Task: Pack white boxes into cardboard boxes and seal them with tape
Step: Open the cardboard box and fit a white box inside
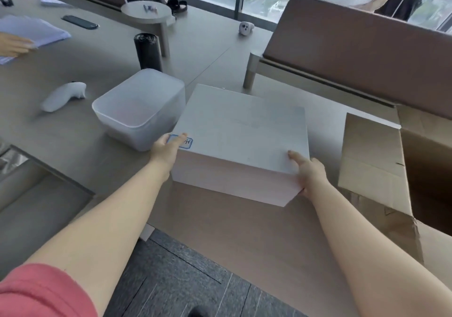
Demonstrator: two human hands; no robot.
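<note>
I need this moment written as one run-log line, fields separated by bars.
step: packing | left hand: grips large white box | right hand: grips same box | open brown cardboard carton: right of box, not yet loaded

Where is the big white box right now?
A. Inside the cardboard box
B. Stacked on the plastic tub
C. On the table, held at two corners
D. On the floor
C: the white box sits on the table, with the left hand and right hand at its near corners, beside the open cardboard box.
</note>
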